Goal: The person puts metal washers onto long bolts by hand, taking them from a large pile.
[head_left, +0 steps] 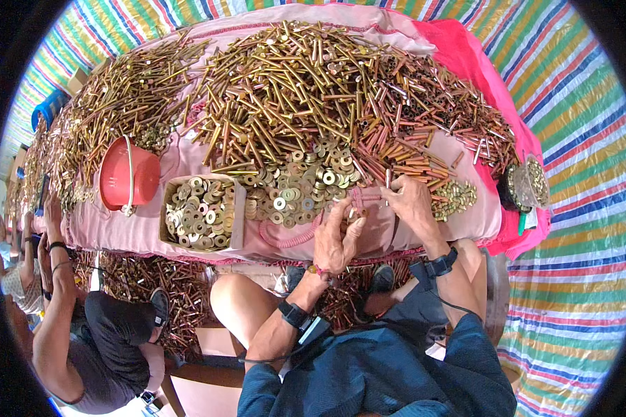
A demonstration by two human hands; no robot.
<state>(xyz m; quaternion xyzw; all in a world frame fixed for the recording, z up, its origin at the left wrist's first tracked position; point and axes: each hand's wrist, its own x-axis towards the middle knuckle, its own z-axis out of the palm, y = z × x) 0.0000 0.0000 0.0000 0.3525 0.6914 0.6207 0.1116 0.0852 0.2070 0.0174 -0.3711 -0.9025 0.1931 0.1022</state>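
My left hand [337, 240] is at the front of the pink-covered table, its fingers curled together. What they hold is too small to make out. Just to its right, my right hand [409, 201] pinches a short, shiny metal sleeve [388, 178] between thumb and fingertips. A heap of flat washers [302, 184] spreads beyond and left of my left hand. Small brass-coloured nuts [455, 199] lie right of my right hand. Reddish metal sleeves [396, 147] are strewn beyond both hands, beside a large pile of long yellowish bolts [278, 90].
A carton of washers [237, 215] and a red bucket [130, 174] stand to the left. Clear tub [535, 182] sits at the right edge. A pink coiled cord [285, 242] lies near my left hand. Another person [83, 333] sits at left. More metal pieces [181, 299] lie below the table.
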